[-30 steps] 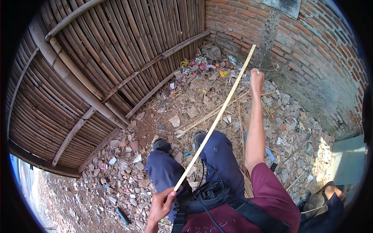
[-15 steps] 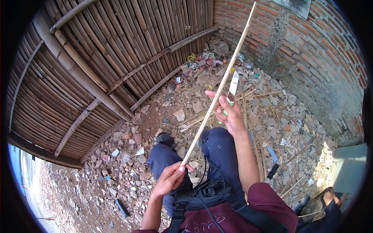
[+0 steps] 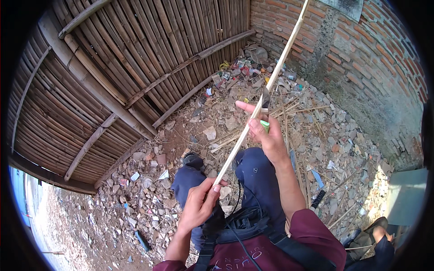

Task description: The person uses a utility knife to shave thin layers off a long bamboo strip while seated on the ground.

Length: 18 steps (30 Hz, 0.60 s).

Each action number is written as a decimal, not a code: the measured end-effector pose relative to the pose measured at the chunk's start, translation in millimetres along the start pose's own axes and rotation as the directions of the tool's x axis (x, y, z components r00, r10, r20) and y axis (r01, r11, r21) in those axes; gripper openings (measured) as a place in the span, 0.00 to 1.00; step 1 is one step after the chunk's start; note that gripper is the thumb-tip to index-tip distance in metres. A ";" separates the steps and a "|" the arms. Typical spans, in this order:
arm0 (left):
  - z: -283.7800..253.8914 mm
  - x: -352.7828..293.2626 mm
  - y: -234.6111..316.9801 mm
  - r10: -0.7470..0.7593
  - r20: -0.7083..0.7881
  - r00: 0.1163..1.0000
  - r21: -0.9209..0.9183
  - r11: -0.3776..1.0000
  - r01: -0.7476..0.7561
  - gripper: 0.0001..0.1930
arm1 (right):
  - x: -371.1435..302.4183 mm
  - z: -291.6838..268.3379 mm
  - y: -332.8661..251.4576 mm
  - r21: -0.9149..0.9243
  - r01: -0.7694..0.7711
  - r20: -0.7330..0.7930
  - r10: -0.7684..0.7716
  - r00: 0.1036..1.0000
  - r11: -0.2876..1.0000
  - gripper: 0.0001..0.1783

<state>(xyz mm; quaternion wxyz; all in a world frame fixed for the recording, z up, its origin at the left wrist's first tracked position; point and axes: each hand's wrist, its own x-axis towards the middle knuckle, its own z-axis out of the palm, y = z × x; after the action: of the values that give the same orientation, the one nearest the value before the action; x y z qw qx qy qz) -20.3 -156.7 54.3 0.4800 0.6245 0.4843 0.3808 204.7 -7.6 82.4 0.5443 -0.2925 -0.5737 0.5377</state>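
A long pale strip of wood or bamboo (image 3: 284,61) slants across the middle, from low near my body up to the top edge. My left hand (image 3: 199,205) is closed on its lower end, thumb on top, in front of my knees. Farther up, my right hand (image 3: 271,142) grips a knife (image 3: 266,99) by its bright green handle, which is mostly hidden by the fingers. The knife's blade lies against the strip. My right thumb presses on the strip from above, while the index finger sticks out beneath it to the left.
Stony, littered ground (image 3: 210,132) surrounds my bent legs. A bamboo wall (image 3: 172,45) stands at the left, a brick wall (image 3: 361,63) at the right. A black-handled object (image 3: 318,198) and a dark bar (image 3: 142,240) lie nearby. Another person's foot (image 3: 381,234) shows at lower right.
The knife, upright and apart from the strip before, has turned so its blade meets the strip. The strip and my left hand have shifted slightly up and right.
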 end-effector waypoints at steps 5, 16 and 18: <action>1.9 -0.3 -1.0 -0.054 -0.019 0.998 -0.118 0.992 0.052 0.15 | -21.1 -24.4 10.8 -0.229 0.175 -0.017 -0.184 0.983 0.958 0.34; 16.6 11.5 14.5 -0.078 -0.115 0.990 -0.217 0.975 0.052 0.18 | -64.0 2.2 -16.0 -0.581 0.436 0.320 -0.300 0.899 0.687 0.16; 16.9 11.7 19.8 -0.060 -0.157 0.986 -0.154 0.987 0.035 0.16 | -68.2 3.2 -13.8 -0.617 0.466 0.375 -0.284 0.882 0.634 0.14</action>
<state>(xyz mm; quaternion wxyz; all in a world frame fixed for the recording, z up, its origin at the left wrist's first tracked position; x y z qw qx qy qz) 3.2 -150.6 69.4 0.4939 0.5419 0.5063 0.4540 221.2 -74.8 74.7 0.4211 -0.2791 -0.8420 0.1892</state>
